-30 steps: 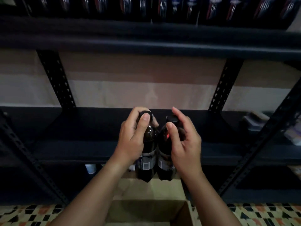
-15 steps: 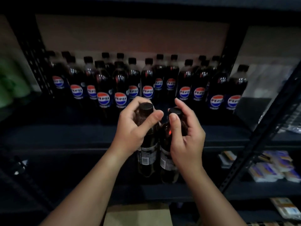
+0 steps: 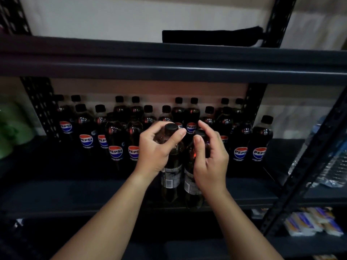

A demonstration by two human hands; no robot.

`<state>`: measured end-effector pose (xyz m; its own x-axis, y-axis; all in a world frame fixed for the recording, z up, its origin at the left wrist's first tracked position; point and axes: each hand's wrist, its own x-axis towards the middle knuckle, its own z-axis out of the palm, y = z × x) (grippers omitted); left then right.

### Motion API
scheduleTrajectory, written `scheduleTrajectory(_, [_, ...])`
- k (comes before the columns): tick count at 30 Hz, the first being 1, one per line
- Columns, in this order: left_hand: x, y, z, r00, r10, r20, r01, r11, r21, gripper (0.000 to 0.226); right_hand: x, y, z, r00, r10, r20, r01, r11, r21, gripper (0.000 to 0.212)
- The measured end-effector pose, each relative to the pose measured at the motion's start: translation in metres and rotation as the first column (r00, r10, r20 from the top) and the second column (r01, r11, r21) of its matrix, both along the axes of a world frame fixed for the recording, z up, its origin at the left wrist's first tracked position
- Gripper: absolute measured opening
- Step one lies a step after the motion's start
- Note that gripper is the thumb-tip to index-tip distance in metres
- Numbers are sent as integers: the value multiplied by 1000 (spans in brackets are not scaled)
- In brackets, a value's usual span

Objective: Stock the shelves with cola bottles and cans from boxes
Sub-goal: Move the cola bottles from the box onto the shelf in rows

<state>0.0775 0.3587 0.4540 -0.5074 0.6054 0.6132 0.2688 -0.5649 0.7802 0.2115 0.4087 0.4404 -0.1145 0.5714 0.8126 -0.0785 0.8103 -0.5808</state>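
Since the earlier frame, both bottles had risen to the stocked shelf. The left hand gripped one bottle by its neck; the right hand gripped the other bottle. Beyond the fingertips stood rows of shelved bottles; these two remained unplaced.

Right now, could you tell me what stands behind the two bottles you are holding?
Rows of Pepsi bottles stand upright on the shelf behind the two held bottles. Those directly behind the left hand and right hand are partly covered.
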Motion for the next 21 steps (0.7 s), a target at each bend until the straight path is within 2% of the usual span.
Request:
scheduleTrajectory(3, [-1,14,-7,999,15,45,-15,1000,-6,14,-4,13,-5,1000,-14,15,14,1000,-6,36])
scheduleTrajectory(10, [2,40,-16,997,71,-5,-72,997,-12,15,-7,41,-14,997,-61,42,62,998,-28,35])
scheduleTrajectory(21, [-4,66,-32,994,112,-5,-112,994,-14,30,-16,69,-24,995,-87,58,88,996,-13,29])
